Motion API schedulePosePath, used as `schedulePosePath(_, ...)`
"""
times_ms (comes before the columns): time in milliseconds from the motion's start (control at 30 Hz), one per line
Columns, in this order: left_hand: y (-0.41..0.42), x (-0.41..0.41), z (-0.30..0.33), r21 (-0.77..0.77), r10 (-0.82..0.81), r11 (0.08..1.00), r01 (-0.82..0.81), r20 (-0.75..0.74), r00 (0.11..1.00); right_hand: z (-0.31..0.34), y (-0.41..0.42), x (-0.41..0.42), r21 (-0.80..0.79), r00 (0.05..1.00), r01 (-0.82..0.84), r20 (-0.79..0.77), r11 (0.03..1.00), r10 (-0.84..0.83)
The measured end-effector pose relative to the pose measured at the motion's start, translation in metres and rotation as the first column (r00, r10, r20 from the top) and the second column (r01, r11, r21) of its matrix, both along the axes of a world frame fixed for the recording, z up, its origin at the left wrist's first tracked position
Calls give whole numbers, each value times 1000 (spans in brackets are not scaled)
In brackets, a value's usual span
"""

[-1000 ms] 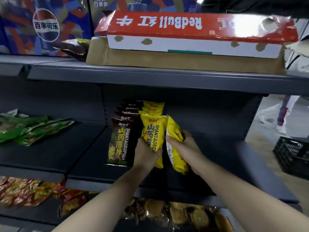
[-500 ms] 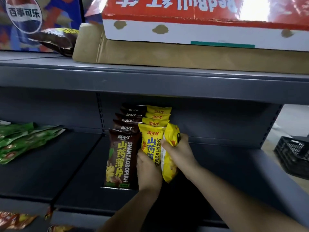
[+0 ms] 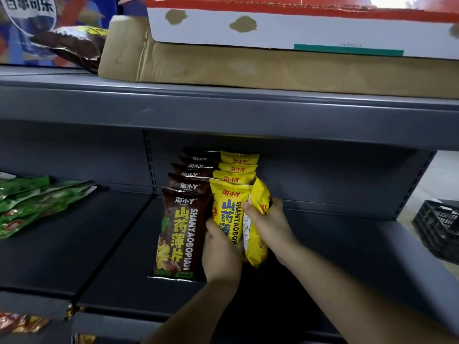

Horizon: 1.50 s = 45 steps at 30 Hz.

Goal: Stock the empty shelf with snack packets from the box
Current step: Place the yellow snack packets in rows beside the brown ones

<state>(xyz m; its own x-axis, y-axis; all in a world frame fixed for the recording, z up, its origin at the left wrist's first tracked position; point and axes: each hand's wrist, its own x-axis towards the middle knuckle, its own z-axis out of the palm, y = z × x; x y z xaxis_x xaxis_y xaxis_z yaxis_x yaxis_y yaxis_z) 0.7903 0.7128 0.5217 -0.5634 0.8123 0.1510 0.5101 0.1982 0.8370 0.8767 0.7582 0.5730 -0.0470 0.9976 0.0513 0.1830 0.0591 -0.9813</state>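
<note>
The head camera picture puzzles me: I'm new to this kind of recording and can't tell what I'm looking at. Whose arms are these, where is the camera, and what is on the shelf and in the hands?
There is no machine here. The camera sits on a person's head and looks forward and down, so the two bare arms reaching in from below are that person's own.

They face a dark grey shelf. On it stand two rows of snack packets, one behind another: a row of brown packets and, right beside it, a row of yellow packets.

The left hand holds the front yellow packet from below. The right hand grips a second yellow packet, turned edge-on, right next to it.

Further left lie green packets. On the shelf above rest flat cardboard boxes.
</note>
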Motion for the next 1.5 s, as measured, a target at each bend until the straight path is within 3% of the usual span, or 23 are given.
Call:
schedulePosePath(100, -2, 1, -4, -28, -17, 999, 17, 0, 1000, -5, -3, -1, 76, 998, 56, 33, 996, -58)
schedulePosePath(167, -11, 7, -8, -67, -19, 998, 12, -110, 994, -7, -6, -1, 110, 994, 103, 30, 989, -107)
schedulePosePath(233, -24, 18, -12, 19, -19, 999, 26, -281, 960, -4, -9, 4, 124, 985, 170, 2, 978, -172)
schedulePosePath(333, -33, 30, -7, 193, -10, 970, 144, -564, 826, 2, -10, 18, 142, 970, 245, -37, 959, -242)
schedulePosePath(433, -15, 20, 9, 152, -52, 952, 265, -774, 631, 3, -8, 32, 147, 962, 273, -52, 951, -269)
schedulePosePath(533, 10, -3, 10, 50, -86, 963, 265, -873, 479, 2, -7, 42, 126, 964, 266, -62, 956, -260)
schedulePosePath(633, 21, -16, 4, 14, -101, 967, 255, -896, 433, 2, -7, 48, 113, 973, 227, -69, 967, -221)
schedulePosePath(833, 23, -15, 7, -20, -135, 967, 253, -885, 445, 3, -6, 48, 122, 990, 137, -38, 983, -133)
schedulePosePath(967, 14, -17, 13, 53, -166, 925, 375, -834, 526, 5, -12, 37, 150, 993, 121, -29, 981, -118)
schedulePosePath(1067, -9, -20, 13, 149, -249, 847, 510, -737, 628, 7, -16, 25, 162, 988, 149, -52, 975, -142)
schedulePosePath(1233, -48, -10, 11, 56, -533, 774, 631, -479, 697, 8, -34, 2, 167, 989, 146, -39, 975, -142)
schedulePosePath(1367, -50, -24, 8, 137, -587, 771, 622, -225, 778, 3, -48, -5, 111, 1000, -7, -20, 994, 10)
schedulePosePath(1433, -54, -33, 8, 136, -577, 785, 605, -196, 793, 3, -50, -2, 78, 993, -121, 1, 990, 121)
schedulePosePath(1500, -60, -36, 6, 125, -525, 812, 570, -270, 807, 0, -49, -2, 80, 988, -152, 41, 985, 149)
